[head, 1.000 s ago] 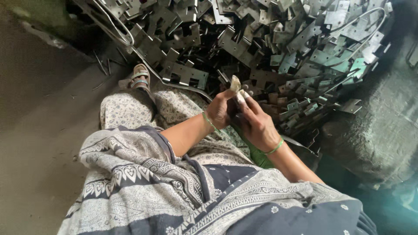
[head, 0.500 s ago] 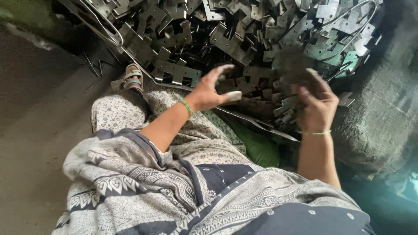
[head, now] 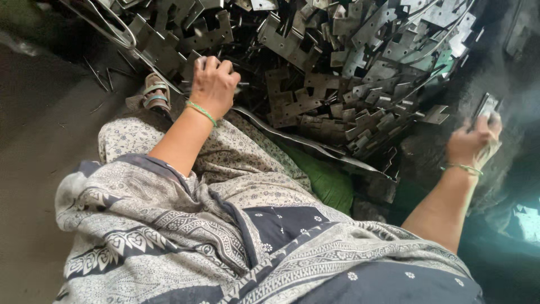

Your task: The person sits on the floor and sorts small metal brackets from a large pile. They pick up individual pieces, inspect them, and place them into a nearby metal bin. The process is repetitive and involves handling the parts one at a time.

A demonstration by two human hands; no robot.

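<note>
A single head-worn camera looks steeply down and forward over the seated person's patterned lap (head: pixel 225 225), close to the body. It faces a heap of stamped metal brackets (head: pixel 337 73) filling the upper frame, with both outstretched arms reaching into view.

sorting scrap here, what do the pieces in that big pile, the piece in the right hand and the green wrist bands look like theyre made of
The pile of flat brackets looks like stamped sheet metal: dull grey, thin, sharp-cornered, with punched holes and faint sheen. The piece in the right hand is a similar flat plate, probably the same metal, though blurred. The green bangle on the left hand could be glass or plastic; too small to tell.
</note>
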